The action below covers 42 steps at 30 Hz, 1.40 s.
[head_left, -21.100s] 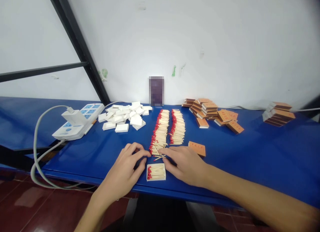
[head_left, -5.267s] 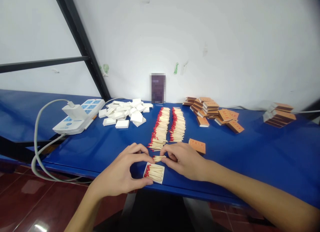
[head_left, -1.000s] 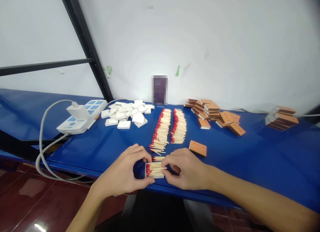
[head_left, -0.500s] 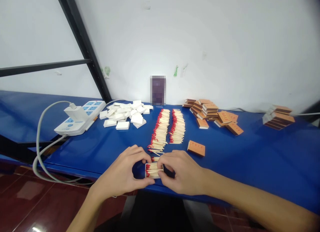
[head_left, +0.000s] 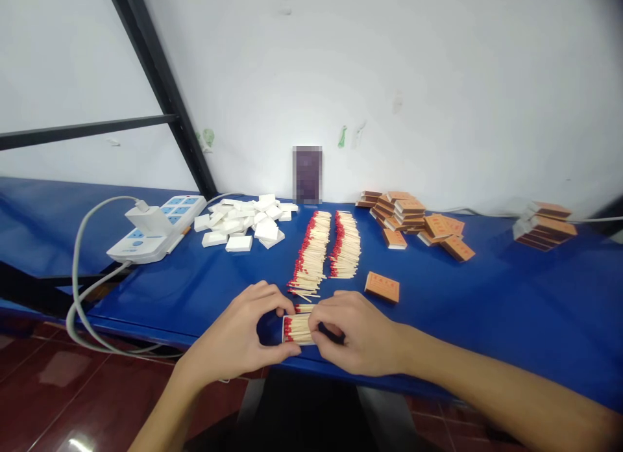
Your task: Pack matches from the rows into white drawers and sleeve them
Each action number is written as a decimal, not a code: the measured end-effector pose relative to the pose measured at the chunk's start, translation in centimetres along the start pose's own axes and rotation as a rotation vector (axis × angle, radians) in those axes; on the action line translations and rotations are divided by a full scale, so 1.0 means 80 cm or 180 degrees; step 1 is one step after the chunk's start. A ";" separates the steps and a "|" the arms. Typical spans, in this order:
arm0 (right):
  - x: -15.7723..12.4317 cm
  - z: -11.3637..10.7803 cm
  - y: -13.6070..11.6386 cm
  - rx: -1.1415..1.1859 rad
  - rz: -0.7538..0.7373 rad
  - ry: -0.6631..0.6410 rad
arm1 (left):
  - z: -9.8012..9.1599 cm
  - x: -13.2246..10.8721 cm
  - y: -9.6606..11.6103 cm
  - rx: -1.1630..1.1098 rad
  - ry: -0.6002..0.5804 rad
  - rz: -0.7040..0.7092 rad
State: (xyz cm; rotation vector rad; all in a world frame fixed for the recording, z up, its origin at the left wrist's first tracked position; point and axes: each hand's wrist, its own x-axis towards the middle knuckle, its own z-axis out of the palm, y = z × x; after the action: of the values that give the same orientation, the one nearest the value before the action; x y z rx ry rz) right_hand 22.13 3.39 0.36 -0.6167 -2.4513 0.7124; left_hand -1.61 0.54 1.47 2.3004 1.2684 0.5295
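Observation:
At the table's front edge lies a small white matchbox tray (head_left: pixel 283 330) filled with red-tipped matches (head_left: pixel 299 329), their heads toward the left. My left hand (head_left: pixel 243 332) curves around it, forefinger at its far side and thumb at its near side. Fingers pinched, my right hand (head_left: pixel 355 332) is at the tray's right end, on the match ends there; its fingertips partly hide them. A few loose matches (head_left: pixel 304 308) lie just beyond the tray. Farther back are two long rows of matches, a left row (head_left: pixel 312 251) and a right row (head_left: pixel 346 247).
White trays (head_left: pixel 241 219) are heaped at back left, beside a power strip (head_left: pixel 156 231) with a looping cable. Orange matchbox sleeves (head_left: pixel 409 208) are piled at back right, with a stack (head_left: pixel 548 228) farther right. One orange matchbox (head_left: pixel 382 288) lies beyond my right hand.
My right fingers have shifted slightly right at the tray's end, and the matches in it look more evenly laid. My left hand stays in place.

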 end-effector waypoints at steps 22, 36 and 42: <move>-0.002 0.000 0.003 -0.1146 0.0276 0.0510 | -0.004 -0.001 -0.001 -0.0156 -0.0083 -0.0005; -0.001 -0.009 0.010 -0.1266 0.0551 -0.0231 | -0.005 -0.002 -0.001 -0.0122 -0.0112 -0.0037; 0.002 -0.006 0.012 -0.1464 0.0623 -0.0262 | -0.005 -0.002 0.000 -0.0065 -0.0115 -0.0011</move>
State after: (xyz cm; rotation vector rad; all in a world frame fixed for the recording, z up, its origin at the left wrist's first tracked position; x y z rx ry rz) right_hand 22.55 4.36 0.23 -1.0284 -2.6741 0.2394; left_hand -1.89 0.50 1.76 2.2802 1.2441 0.4951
